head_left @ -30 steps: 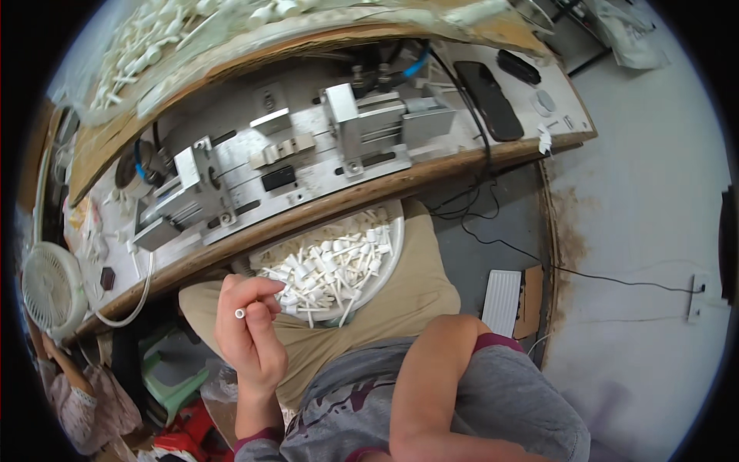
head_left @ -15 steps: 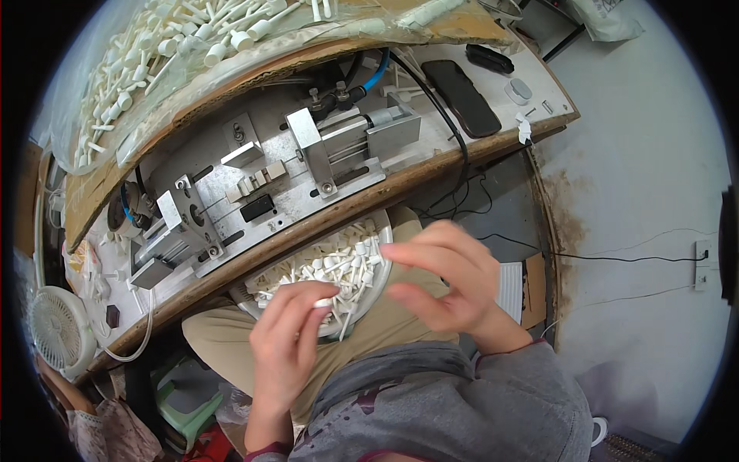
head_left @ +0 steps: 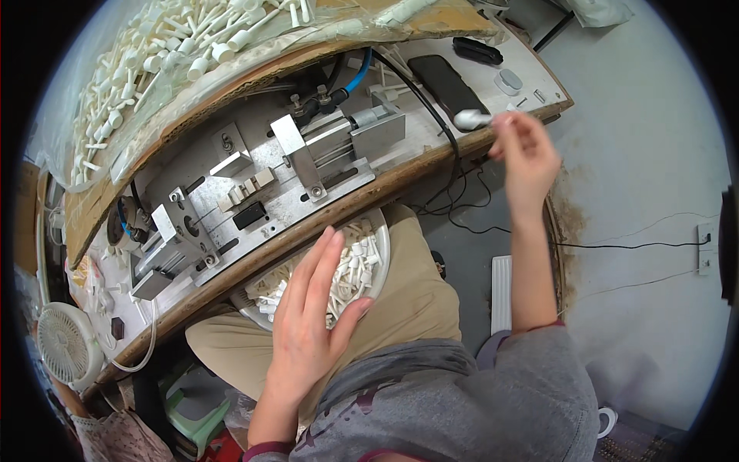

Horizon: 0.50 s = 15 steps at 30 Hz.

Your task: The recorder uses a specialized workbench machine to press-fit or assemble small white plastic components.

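My left hand [head_left: 304, 316] is held over a white basin [head_left: 382, 266] on my lap, its fingers stretched out and thumb apart, with nothing seen in it. Small white plastic stick-shaped parts [head_left: 356, 269] fill the basin, some with cup-like ends. Out to the right, at the edge of the workbench, my right hand [head_left: 530, 158] pinches a small white piece [head_left: 471, 119]. Its rounded end points left, near the dark phone [head_left: 446, 83]; motion blur hides its exact kind.
A metal fixture with clamps [head_left: 246, 192] is mounted on the bench. Behind it, a plastic-lined cardboard tray [head_left: 323, 35] holds many white parts. A black cable [head_left: 431, 108] loops over the bench edge. A small fan [head_left: 69, 346] stands at the left, near another person's patterned sleeve [head_left: 115, 435].
My right hand has swung from above the basin to the bench's right edge and now holds a white piece. My left hand has opened; the white piece at its fingertips is gone.
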Each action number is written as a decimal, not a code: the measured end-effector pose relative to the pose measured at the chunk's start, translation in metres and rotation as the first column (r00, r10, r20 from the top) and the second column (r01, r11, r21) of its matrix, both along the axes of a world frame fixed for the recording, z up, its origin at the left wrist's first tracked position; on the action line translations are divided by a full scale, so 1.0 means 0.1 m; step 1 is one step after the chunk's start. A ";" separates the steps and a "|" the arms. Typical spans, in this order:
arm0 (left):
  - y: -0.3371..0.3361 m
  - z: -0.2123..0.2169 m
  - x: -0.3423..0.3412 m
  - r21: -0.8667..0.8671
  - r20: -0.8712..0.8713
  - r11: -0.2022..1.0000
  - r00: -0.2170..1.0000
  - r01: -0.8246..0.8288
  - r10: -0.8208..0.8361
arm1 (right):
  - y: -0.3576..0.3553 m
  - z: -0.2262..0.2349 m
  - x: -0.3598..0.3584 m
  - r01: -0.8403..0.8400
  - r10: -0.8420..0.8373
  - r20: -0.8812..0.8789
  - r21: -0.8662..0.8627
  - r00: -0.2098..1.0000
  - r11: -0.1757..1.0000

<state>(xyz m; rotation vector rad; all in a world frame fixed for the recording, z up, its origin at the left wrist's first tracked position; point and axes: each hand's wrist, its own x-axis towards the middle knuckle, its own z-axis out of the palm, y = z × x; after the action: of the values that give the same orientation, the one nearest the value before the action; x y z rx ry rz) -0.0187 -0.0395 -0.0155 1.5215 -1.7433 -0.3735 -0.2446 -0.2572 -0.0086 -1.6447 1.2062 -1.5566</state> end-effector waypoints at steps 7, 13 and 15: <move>0.43 -0.38 0.00 0.142 -0.074 0.986 0.993 -0.083 0.095 | -1.42 -0.07 -0.70 0.314 -0.320 -0.612 -0.121 0.723 0.942; 0.51 -0.53 0.06 -0.008 0.026 0.994 0.994 -0.109 0.109 | -1.53 -0.22 -0.63 0.365 -0.394 -0.689 -0.198 0.609 0.910; 0.53 -0.57 0.10 -0.036 0.016 0.992 0.992 -0.122 0.122 | -1.33 -0.14 -0.43 0.312 -0.469 -0.635 -0.351 0.614 0.883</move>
<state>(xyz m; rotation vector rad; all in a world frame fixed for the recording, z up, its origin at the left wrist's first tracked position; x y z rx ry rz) -0.0087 0.0135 -0.0720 1.6019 -1.6528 -0.2665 -0.2871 -0.3897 -0.0225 -2.3687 1.9776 -1.3303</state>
